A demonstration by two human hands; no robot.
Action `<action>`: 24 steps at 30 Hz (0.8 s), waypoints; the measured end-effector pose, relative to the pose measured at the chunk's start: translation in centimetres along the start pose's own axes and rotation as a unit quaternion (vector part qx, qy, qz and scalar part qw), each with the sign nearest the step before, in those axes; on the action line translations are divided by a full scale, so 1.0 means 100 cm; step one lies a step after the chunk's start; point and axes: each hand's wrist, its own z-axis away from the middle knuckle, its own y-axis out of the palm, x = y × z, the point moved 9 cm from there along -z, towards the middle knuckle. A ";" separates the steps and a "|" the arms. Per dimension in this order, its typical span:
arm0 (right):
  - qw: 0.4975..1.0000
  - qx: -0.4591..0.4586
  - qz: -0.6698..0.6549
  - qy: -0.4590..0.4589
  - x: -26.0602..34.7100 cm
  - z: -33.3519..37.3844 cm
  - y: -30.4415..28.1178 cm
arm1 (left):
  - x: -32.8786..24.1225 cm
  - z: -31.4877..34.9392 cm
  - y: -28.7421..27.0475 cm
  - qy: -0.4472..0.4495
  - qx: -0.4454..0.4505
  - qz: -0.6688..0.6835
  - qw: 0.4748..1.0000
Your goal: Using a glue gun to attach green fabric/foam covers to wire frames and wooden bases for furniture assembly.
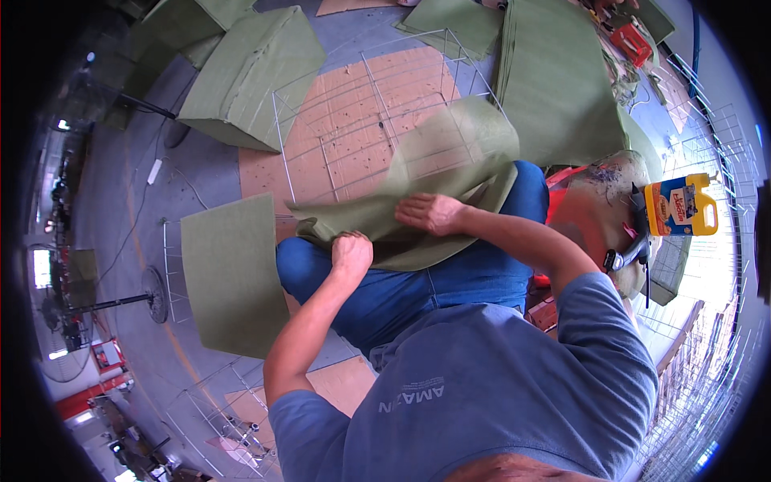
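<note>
A thin, slightly see-through green mesh fabric sheet [454, 178] lies bunched and folded across my lap, its far part rising towards the wire frame. My left hand [352, 252] is closed in a fist on the near left edge of the fabric, over my left thigh. My right hand [431, 214] rests on the middle of the sheet with fingers stretched out flat. Just beyond the fabric, an open metal wire frame [377, 96] stands on a flat piece of brown cardboard [341, 104]. The fabric hides part of the frame's near side.
A green fabric-covered box [249, 80] stands at the far left, and a green panel [229, 277] leans beside my left knee. Green sheets [558, 88] are stacked at the far right. A yellow jug [683, 206] and wire racks [715, 321] are to my right.
</note>
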 end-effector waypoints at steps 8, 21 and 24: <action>0.989 0.017 0.017 0.145 -0.021 0.003 0.081 | 0.035 -0.057 0.006 -0.142 -0.001 0.050 0.989; 0.959 -0.095 -0.091 0.253 -0.029 0.025 -0.085 | -0.002 -0.042 -0.080 -0.008 -0.193 0.231 0.954; 0.934 -0.146 -0.049 0.322 -0.041 0.069 -0.117 | -0.024 -0.058 -0.112 0.068 -0.275 0.191 0.940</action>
